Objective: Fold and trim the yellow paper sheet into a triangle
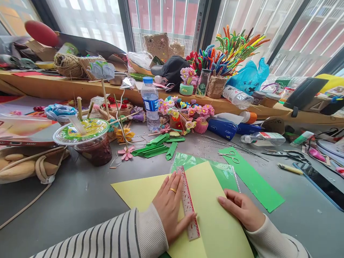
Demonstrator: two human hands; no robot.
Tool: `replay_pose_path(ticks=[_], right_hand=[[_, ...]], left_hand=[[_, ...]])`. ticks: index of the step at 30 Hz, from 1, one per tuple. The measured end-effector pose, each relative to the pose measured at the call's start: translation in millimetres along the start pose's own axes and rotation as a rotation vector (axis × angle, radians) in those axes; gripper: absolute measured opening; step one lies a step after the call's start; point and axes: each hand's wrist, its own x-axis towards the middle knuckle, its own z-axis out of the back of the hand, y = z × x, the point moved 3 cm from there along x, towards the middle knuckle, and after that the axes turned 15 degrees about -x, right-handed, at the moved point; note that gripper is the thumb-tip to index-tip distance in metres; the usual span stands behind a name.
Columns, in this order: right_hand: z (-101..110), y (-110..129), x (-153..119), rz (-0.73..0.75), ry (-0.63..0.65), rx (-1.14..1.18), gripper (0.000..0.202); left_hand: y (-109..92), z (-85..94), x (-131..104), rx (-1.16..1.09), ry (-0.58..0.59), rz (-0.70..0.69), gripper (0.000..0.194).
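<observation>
Yellow paper [208,193] lies on the grey table with a crease down it, its right part lifted. A clear ruler with a red edge [190,208] rests on the paper, slanting along the crease. My left hand [172,204] lies flat, fingers stretched, pressing the ruler's left side and the paper; its thumb crosses the ruler. On the right, my right hand [240,208] pinches the right edge of the yellow paper between thumb and curled fingers. Green sheets in a clear sleeve [227,172] stick out from under the yellow paper.
A green strip [258,182] bears small scissors [231,155] at the right. Beyond it are a cutter [290,169] and a phone [322,182]. A lidded drink cup [94,147] and folded green pieces [153,148] stand farther back, near a water bottle [150,104].
</observation>
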Motion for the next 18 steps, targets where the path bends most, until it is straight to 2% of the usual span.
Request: replay_pose_path(ticks=[6, 10, 18], right_hand=[[1, -8, 1, -0.005, 0.016, 0.006, 0.027], [2, -13, 2, -0.008, -0.009, 0.021, 0.029], [-1, -4, -2, -0.028, -0.035, 0.052, 0.027]], left_hand=[[2, -0.2, -2, -0.015, 0.004, 0.009, 0.072], [2, -0.6, -3, -0.029, 0.019, -0.009, 0.061], [2, 1.1, -4, -0.040, 0.027, -0.018, 0.057]])
